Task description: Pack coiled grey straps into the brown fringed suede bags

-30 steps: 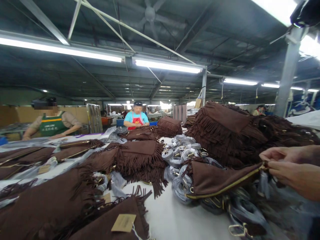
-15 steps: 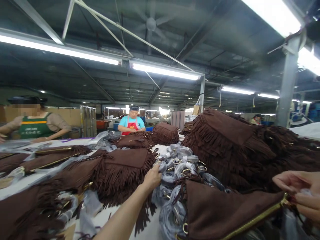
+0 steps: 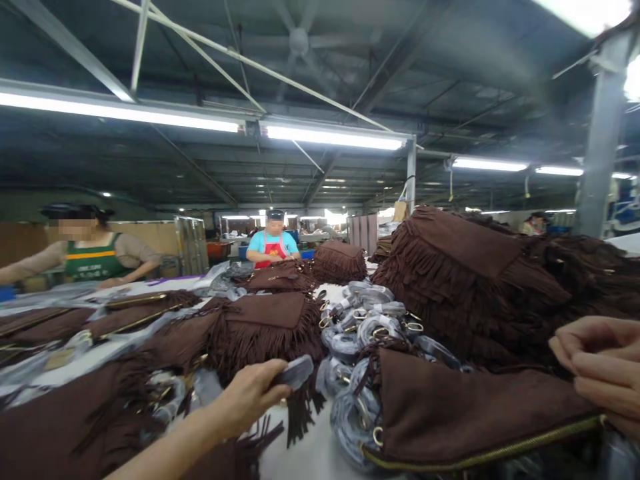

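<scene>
My left hand (image 3: 257,390) is closed around a plastic-wrapped coiled strap (image 3: 296,372), held just above the white tabletop. Beside it lies a heap of similar wrapped straps (image 3: 373,327) with gold clasps. At the right edge, my right hand (image 3: 603,363) has its fingers curled together at the end of a brown bag (image 3: 465,407). That bag has a gold zip along its lower edge and a gold ring at its near corner. The right hand's lower fingers are partly cut off by the frame, and its grip is on the bag's zip end.
A tall pile of brown fringed bags (image 3: 450,267) rises at the right. More fringed bags (image 3: 265,320) and zipped bags (image 3: 135,313) cover the left. Two co-workers stand across the table, one in a green apron (image 3: 93,260), one in a red apron (image 3: 273,252).
My left hand has drawn back from the strap heap toward the lower left, bringing a wrapped strap with it. My right hand stays by the bag's zip end. The view has shifted slightly.
</scene>
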The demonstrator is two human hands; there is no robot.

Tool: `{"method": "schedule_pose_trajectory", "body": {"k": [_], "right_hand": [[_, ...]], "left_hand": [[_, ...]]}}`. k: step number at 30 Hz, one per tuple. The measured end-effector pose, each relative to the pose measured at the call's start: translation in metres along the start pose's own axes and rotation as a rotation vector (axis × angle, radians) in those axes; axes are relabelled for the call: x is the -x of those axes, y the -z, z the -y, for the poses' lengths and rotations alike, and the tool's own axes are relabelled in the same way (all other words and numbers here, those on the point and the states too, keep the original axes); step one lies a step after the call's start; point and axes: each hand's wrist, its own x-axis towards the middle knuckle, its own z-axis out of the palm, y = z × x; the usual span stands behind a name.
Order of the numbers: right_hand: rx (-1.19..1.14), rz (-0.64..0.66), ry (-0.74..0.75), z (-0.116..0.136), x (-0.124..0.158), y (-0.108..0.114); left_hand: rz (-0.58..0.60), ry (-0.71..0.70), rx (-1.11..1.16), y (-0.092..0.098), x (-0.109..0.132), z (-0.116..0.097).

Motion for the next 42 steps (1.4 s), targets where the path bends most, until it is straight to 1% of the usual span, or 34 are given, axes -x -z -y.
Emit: {"method": "schedule_pose_trajectory", "body": {"k": [1,2,3,5,6,7,8,9,11,12,14,16,17,18,20,22,24,26,28,29,31,33,35,36,37,38,39,40,42], "right_hand": [[-0.024,0.043,0.022,0.004,0.002,-0.024],[-0.050,0.097,0.050,0.010,0.005,-0.051],[-0.079,0.156,0.079,0.017,0.009,-0.079],[-0.147,0.275,0.128,0.035,0.021,-0.133],[-0.182,0.332,0.153,0.044,0.028,-0.157],[-0.211,0.382,0.178,0.052,0.035,-0.176],[-0.228,0.422,0.199,0.059,0.040,-0.191],[-0.231,0.448,0.209,0.064,0.045,-0.202],[-0.212,0.467,0.206,0.070,0.048,-0.211],[-0.198,0.466,0.193,0.071,0.048,-0.211],[-0.179,0.461,0.163,0.072,0.047,-0.206],[-0.164,0.464,0.151,0.073,0.046,-0.202],[-0.154,0.466,0.148,0.073,0.046,-0.201],[-0.145,0.467,0.148,0.074,0.046,-0.201],[-0.133,0.468,0.146,0.073,0.047,-0.203],[-0.129,0.455,0.145,0.072,0.049,-0.205],[-0.125,0.444,0.147,0.071,0.049,-0.206],[-0.124,0.456,0.145,0.071,0.048,-0.206],[-0.127,0.485,0.154,0.071,0.046,-0.204],[-0.128,0.499,0.163,0.071,0.046,-0.204],[-0.126,0.500,0.179,0.069,0.045,-0.205],[-0.122,0.505,0.188,0.066,0.045,-0.207],[-0.123,0.505,0.186,0.064,0.045,-0.208],[-0.128,0.506,0.184,0.065,0.046,-0.208],[-0.134,0.510,0.179,0.065,0.046,-0.208],[-0.140,0.507,0.170,0.067,0.046,-0.207],[-0.145,0.507,0.163,0.068,0.046,-0.206],[-0.150,0.513,0.157,0.069,0.046,-0.204],[-0.162,0.520,0.143,0.072,0.046,-0.202]], "left_hand": [[0.013,-0.005,0.042,0.010,0.037,0.009],[0.054,-0.024,0.068,0.018,0.075,0.017],[0.088,-0.014,0.105,0.026,0.112,0.025],[0.121,0.040,0.176,0.038,0.181,0.037],[0.133,0.088,0.193,0.041,0.210,0.043],[0.151,0.141,0.189,0.042,0.236,0.048],[0.175,0.198,0.166,0.042,0.258,0.053],[0.203,0.251,0.127,0.041,0.277,0.058],[0.246,0.304,0.039,0.036,0.301,0.063],[0.230,0.304,0.003,0.033,0.306,0.064],[0.144,0.315,-0.045,0.027,0.305,0.062],[0.022,0.412,-0.078,0.022,0.292,0.058],[-0.016,0.485,-0.091,0.019,0.283,0.057],[-0.029,0.551,-0.103,0.016,0.273,0.058],[0.005,0.622,-0.104,0.011,0.256,0.065],[0.078,0.623,-0.061,0.007,0.245,0.078],[0.132,0.625,-0.001,0.004,0.241,0.091],[0.173,0.646,0.042,0.004,0.241,0.098],[0.181,0.663,0.049,0.008,0.241,0.096],[0.165,0.666,0.035,0.011,0.240,0.093],[0.084,0.664,-0.023,0.020,0.238,0.082],[-0.052,0.605,-0.159,0.027,0.238,0.072],[-0.168,0.442,-0.380,0.026,0.241,0.067],[-0.195,0.331,-0.487,0.022,0.244,0.066],[-0.199,0.218,-0.563,0.016,0.248,0.066],[-0.175,0.119,-0.593,0.009,0.253,0.066],[-0.132,0.051,-0.568,0.002,0.258,0.066],[-0.084,0.016,-0.514,-0.004,0.263,0.065],[-0.020,0.033,-0.386,-0.012,0.270,0.062]]}}
